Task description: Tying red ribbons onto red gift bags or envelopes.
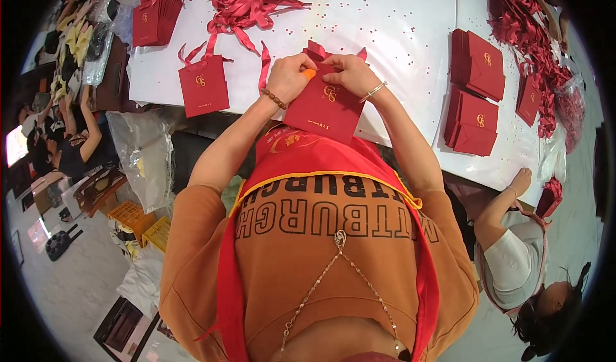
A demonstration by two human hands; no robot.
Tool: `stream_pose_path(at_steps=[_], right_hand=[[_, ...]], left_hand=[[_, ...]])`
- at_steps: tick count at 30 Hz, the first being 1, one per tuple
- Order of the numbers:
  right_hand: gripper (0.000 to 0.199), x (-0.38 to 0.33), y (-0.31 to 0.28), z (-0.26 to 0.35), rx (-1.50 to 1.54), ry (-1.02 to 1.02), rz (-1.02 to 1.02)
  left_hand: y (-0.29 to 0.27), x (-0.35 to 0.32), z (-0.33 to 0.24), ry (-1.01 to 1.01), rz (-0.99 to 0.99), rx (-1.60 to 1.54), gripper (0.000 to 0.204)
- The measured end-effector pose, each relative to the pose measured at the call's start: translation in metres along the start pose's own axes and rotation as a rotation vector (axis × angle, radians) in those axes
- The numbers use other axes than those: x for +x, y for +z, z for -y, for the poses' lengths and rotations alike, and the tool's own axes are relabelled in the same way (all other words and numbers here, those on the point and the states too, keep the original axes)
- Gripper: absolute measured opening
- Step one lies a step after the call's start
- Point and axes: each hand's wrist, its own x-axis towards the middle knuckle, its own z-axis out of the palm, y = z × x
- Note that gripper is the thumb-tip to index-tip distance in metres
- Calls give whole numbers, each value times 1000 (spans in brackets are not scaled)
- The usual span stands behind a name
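Observation:
A red paper gift bag [325, 110] with a gold emblem stands tilted at the table's near edge, against my apron. At its upper left, my left hand [290, 77] pinches the top edge; one finger wears an orange cover. My right hand [351, 75] is closed at the upper right of the same bag, thumb in front. A red ribbon [314, 49] rises behind the bag's top between my hands. Whether my fingertips also grip the ribbon is hidden. To the left lies another red bag [204, 87] with ribbon handles.
A white table [398, 92] is sprinkled with small red dots. Loose red ribbons [250, 6] lie at the back. Red bags are stacked at the far left [156, 21] and right [478, 64]. Beside the right side sits another person [523, 253]; yellow crates [131, 216] stand lower left.

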Motion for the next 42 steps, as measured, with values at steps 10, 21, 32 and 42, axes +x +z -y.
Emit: stream_pose_path(at_steps=[10, 21, 32, 42], right_hand=[[38, -11, 0, 20, -130, -7, -18], [28, -22, 5, 27, -151, -220, -149], [13, -44, 21, 49, -623, -396, -309], [13, -38, 15, 38, -426, -260, -252]], left_hand=[[-3, 5, -6, 160, 46, 293, 9], [-23, 13, -8, -48, 198, 107, 19], [-48, 68, -11, 21, 1039, 148, 21], [-18, 62, 10, -141, 672, -15, 13]])
